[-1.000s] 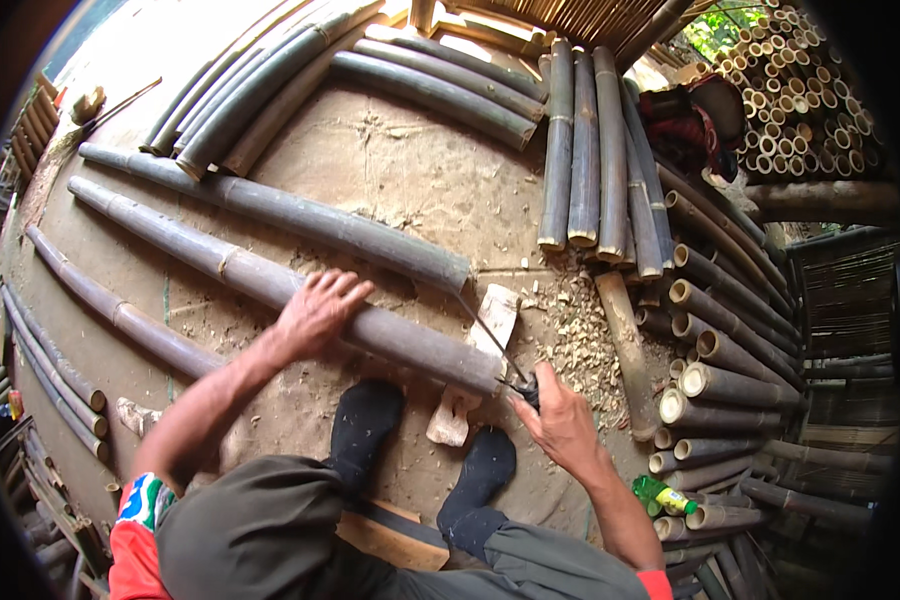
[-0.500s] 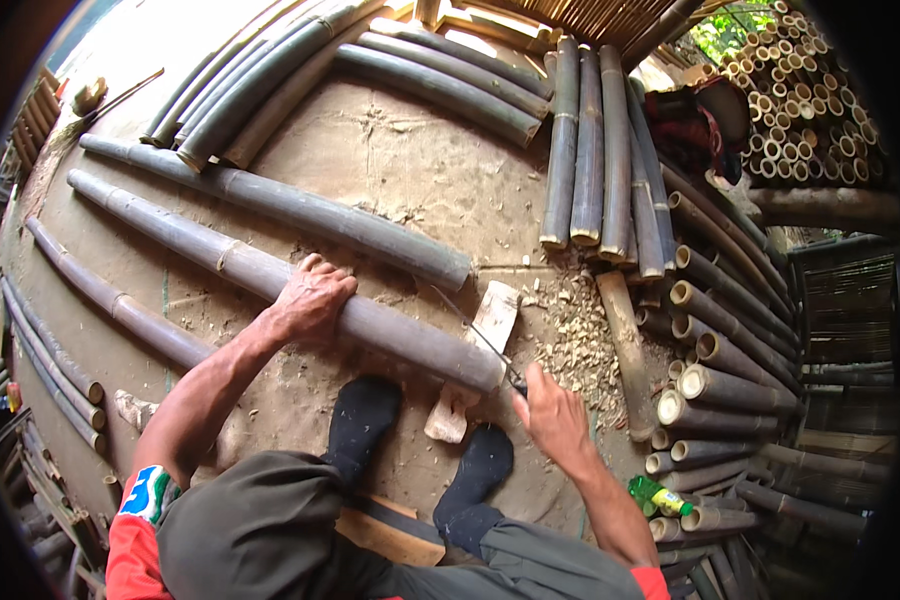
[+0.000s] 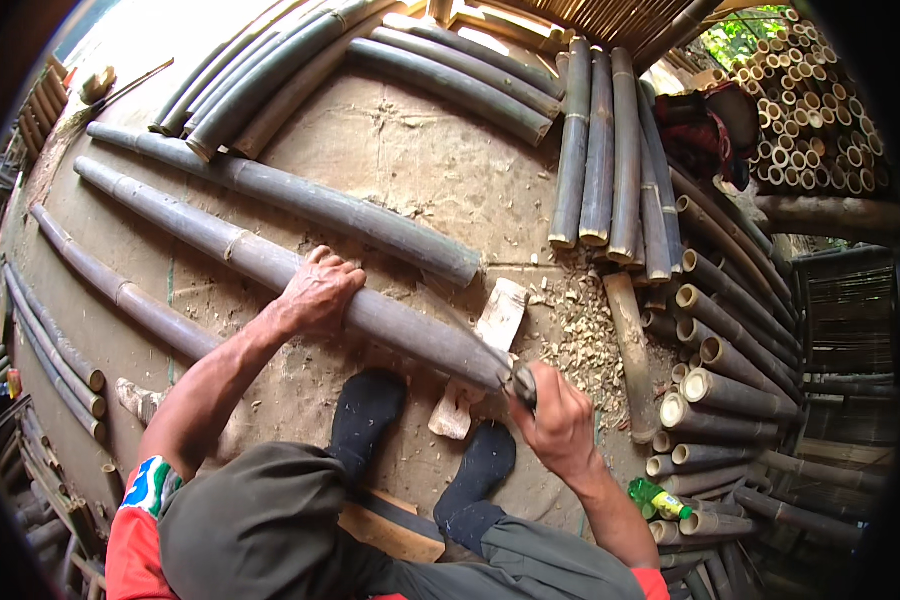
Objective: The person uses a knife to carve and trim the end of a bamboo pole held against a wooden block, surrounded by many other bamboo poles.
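Observation:
A long grey-brown bamboo pole slants across the floor in front of me, its near right end above a pale wooden block. My left hand is wrapped over the pole's upper side around its middle. In my right hand, closed in a fist, is the dark handle of a long thin-bladed tool. Its blade crosses by the pole's right end and points up and left; blur hides whether it is a saw or a knife. My feet in dark socks stand just below the pole.
Another bamboo pole lies beyond, and a thinner one to the left. Stacked poles line the right side, with a green bottle on them. Wood chips cover the floor near a short bamboo piece.
My right hand has turned and shifted slightly down and right with the blade, which is now blurred. My left hand keeps its hold on the pole.

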Demonstrator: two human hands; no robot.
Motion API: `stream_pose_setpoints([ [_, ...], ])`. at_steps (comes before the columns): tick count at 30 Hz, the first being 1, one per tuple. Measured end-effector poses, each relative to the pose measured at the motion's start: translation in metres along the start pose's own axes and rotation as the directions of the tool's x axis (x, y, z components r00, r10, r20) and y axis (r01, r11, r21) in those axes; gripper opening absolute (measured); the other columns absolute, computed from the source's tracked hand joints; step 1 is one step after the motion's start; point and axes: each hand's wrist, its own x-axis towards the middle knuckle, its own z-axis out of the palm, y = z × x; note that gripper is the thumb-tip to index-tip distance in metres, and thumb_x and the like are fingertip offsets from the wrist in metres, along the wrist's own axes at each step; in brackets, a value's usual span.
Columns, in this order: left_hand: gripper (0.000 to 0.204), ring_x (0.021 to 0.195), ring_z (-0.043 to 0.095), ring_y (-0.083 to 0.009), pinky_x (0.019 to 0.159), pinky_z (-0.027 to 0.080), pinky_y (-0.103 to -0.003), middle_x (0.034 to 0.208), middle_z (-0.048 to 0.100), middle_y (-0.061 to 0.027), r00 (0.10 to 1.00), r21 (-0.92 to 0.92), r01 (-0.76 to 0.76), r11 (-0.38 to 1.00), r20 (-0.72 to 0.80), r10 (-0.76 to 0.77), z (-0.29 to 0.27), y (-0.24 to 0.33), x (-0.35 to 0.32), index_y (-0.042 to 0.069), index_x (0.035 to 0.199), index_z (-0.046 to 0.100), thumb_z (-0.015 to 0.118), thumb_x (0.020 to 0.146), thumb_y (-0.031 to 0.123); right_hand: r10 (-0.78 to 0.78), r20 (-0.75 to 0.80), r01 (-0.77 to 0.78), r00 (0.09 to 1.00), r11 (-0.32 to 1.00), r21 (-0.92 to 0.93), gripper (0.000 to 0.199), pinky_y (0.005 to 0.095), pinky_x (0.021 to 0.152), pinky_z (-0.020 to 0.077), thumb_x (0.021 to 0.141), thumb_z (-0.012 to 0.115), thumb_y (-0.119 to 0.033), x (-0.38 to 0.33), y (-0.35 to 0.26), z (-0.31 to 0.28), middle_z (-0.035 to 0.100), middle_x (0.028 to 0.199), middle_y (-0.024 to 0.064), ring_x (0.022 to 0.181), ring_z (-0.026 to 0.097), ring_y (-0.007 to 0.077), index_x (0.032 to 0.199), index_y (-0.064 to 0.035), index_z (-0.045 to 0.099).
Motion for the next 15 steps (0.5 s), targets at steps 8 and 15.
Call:
stream_pose_setpoints([
  [8,0.047,0.119,0.069,-0.034,0.119,0.042,-0.055,0.109,0.072,-0.012,1.0,-0.008,-0.016,1.0,-0.016,0.016,-0.002,0.003,0.001,0.011,0.109,0.067,0.086,0.067,0.023,0.34,0.358,-0.298,0.87,0.94,-0.167,0.035,0.0549,0.063,0.0601,0.101,0.08,-0.016,-0.02,0.036,0.022,0.072,0.09,0.0245,0.074,0.076,0.0437,0.112,-0.0006,0.051],
  [15,0.044,0.118,0.069,-0.0339,0.123,0.039,-0.059,0.108,0.069,-0.0131,0.984,0.017,-0.029,0.999,-0.173,0.031,0.004,0.01,-0.001,0.008,0.11,0.066,0.084,0.074,0.026,0.19,0.236,-0.15,0.953,0.972,-0.178,0.035,0.0437,0.056,0.0598,0.104,0.081,-0.023,-0.054,0.077,0.048,0.073,0.086,0.0183,0.067,0.075,0.0317,0.112,-0.0004,0.055],
])
